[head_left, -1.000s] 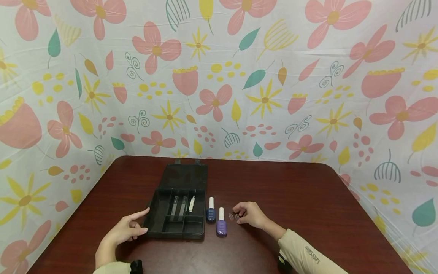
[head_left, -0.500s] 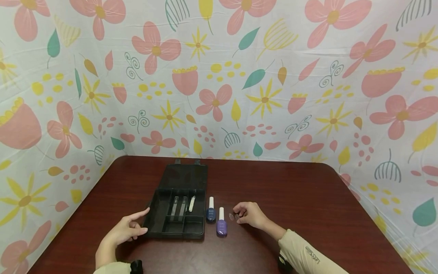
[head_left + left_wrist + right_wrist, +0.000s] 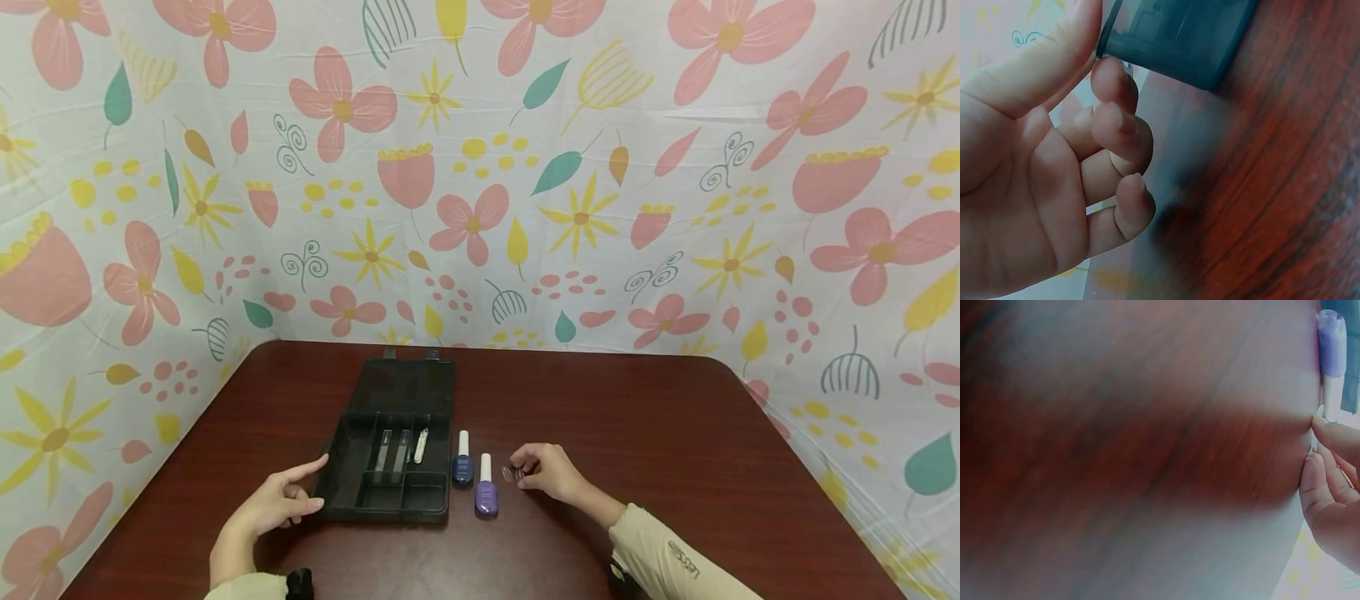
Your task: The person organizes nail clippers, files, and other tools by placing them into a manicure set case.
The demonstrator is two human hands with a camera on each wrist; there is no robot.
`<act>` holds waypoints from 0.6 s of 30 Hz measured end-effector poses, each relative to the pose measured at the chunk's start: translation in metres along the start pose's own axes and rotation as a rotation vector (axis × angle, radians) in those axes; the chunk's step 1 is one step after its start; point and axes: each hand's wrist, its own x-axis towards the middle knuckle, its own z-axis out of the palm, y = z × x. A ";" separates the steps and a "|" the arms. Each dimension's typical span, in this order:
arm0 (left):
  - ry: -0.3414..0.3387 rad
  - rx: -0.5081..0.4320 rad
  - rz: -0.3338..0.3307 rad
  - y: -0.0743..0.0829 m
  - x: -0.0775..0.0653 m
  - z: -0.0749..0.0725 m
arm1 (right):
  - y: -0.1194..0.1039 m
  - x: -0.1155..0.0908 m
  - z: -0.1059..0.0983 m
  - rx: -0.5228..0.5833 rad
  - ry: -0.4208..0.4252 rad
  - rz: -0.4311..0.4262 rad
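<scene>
An open black divided box (image 3: 345, 462) lies on the table. My left hand (image 3: 264, 504) is at its left side, with the index finger straight against the wall and the thumb touching near the front corner. In the left wrist view, the other fingers bend loosely beside the box (image 3: 1172, 44). Farther right, my right hand (image 3: 553, 471) pinches a small clear curved piece (image 3: 519, 474) close to the tabletop; its exact kind is too small to tell. Another clear oval outline (image 3: 507, 474) shows beside it. The right wrist view shows the fingertips (image 3: 1315, 469) around something thin and pale.
Between box and right hand stand a dark blue nail polish bottle (image 3: 462, 472) and a purple nail polish bottle (image 3: 486, 500), both white-capped. Inside the box are two clear narrow strips (image 3: 383, 450) and a nail clipper (image 3: 421, 447). A floral cloth (image 3: 480, 275) hangs behind the table.
</scene>
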 end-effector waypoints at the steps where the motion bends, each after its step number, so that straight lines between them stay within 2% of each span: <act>1: 0.002 -0.002 -0.004 0.000 0.000 0.000 | 0.000 0.000 0.000 0.002 0.000 -0.001; 6: 0.005 -0.003 -0.010 0.000 0.000 0.000 | 0.001 0.000 0.001 0.006 0.010 -0.022; 18: -0.002 -0.008 -0.010 -0.001 0.000 0.000 | -0.003 0.004 -0.002 0.045 -0.019 0.004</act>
